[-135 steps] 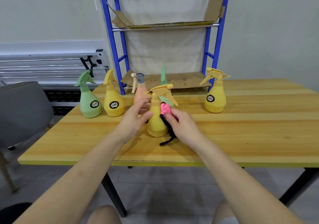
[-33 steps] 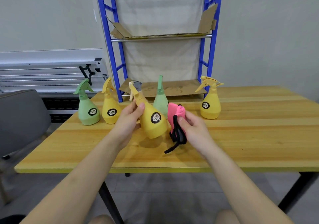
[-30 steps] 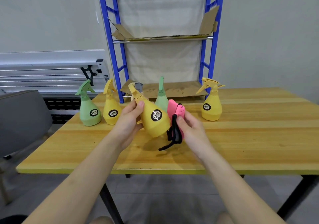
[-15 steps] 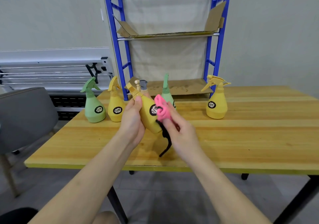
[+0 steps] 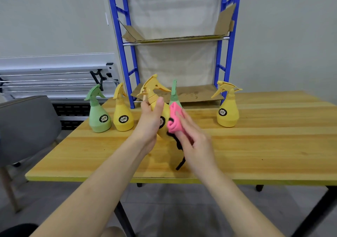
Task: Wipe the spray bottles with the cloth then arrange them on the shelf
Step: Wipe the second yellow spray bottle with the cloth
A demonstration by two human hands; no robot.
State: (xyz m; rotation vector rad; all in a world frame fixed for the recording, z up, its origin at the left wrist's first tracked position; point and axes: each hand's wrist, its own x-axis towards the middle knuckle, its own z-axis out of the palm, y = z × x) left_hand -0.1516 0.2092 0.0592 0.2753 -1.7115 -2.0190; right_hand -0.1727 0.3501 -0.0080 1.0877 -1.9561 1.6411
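The left hand (image 5: 149,121) has its grip closed around the tilted yellow spray bottle (image 5: 155,98), raised over the counter (image 5: 255,145) middle. The right hand (image 5: 195,142) grip clutches the pink cloth (image 5: 174,120) against the bottle's body. Four more bottles stand along the counter's far edge.

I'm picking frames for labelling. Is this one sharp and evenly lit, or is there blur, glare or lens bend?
Head view: light soft and even, no glare; faint shadows under the hands on the table. Right hand and cloth slightly motion-blurred, as is the label on the held bottle in the left hand. Wide-angle bend bows the shelf posts.
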